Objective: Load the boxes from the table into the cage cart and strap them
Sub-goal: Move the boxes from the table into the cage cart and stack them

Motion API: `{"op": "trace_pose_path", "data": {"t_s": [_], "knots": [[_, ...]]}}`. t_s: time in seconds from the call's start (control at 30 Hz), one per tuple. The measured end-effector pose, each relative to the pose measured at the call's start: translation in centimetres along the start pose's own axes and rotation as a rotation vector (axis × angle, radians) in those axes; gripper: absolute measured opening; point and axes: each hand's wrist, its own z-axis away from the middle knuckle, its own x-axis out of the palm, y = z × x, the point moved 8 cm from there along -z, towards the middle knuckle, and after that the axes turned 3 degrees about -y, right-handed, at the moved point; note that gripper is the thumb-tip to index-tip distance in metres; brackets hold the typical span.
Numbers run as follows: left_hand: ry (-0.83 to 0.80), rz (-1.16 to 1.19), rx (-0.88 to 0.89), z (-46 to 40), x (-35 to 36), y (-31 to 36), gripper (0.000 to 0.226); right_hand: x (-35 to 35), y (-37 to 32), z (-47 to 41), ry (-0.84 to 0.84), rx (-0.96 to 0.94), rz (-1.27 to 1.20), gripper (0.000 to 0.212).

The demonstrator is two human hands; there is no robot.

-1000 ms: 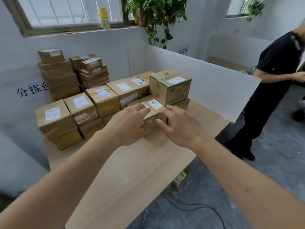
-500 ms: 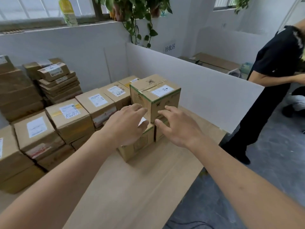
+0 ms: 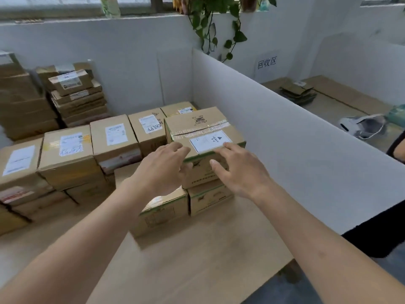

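Fingers [image 3: 175, 148] of both hands spread loose over the top box [image 3: 203, 137], grasping nothing; stacked boxes [image 3: 65, 154] crowd the wooden counter [image 3: 197, 260] against white walls [image 3: 285, 139].

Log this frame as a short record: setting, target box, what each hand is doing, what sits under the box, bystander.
setting: wooden table with stacked cardboard boxes, white partition
target box: top box with a white label
left hand: fingers at its near left edge
right hand: fingers spread over its near right edge
grip: not closed yet
underneath: two lower boxes
bystander: person in black, right edge
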Motion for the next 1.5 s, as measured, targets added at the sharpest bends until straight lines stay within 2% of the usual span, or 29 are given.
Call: {"op": "trace_pose_path", "data": {"t_s": [0.13, 0.33, 0.57, 0.8, 1.0, 1.23, 1.4, 1.5], "knots": [[-0.036, 0.042, -0.143, -3.6, 2.2, 0.6, 0.053, 0.4, 4.8, -3.7, -0.057, -0.054, -0.006, 0.052], [-0.081, 0.083, -0.326, -6.4, 4.8, -0.7, 0.039, 1.6, 8.4, -9.3, -0.102, -0.086, -0.043, 0.050], [-0.093, 0.254, -0.475, -8.5, 7.2, -3.2, 0.054, 4.3, 11.2, -14.8, -0.110, 0.008, -0.159, 0.052], [-0.058, 0.548, -0.475, -8.8, 8.8, -3.7, 0.069, 5.7, 12.4, -14.9, -0.067, 0.084, -0.383, 0.068], [-0.085, 0.535, -0.459, -7.5, 7.7, -3.3, 0.096, 5.0, 11.9, -12.4, -0.037, 0.125, -0.424, 0.085], [-0.007, 0.514, -0.339, -4.0, 4.2, -3.7, 0.099, 3.2, 9.0, -7.5, 0.029, 0.152, -0.458, 0.102], [0.030, 0.492, -0.279, -0.3, 1.6, -4.4, 0.118, 1.5, 5.9, -3.4, 0.129, 0.147, -0.452, 0.100], [0.058, 0.479, -0.251, 1.9, -0.2, -4.7, 0.122, 0.4, 3.9, -1.4, 0.179, 0.127, -0.440, 0.100]]}}
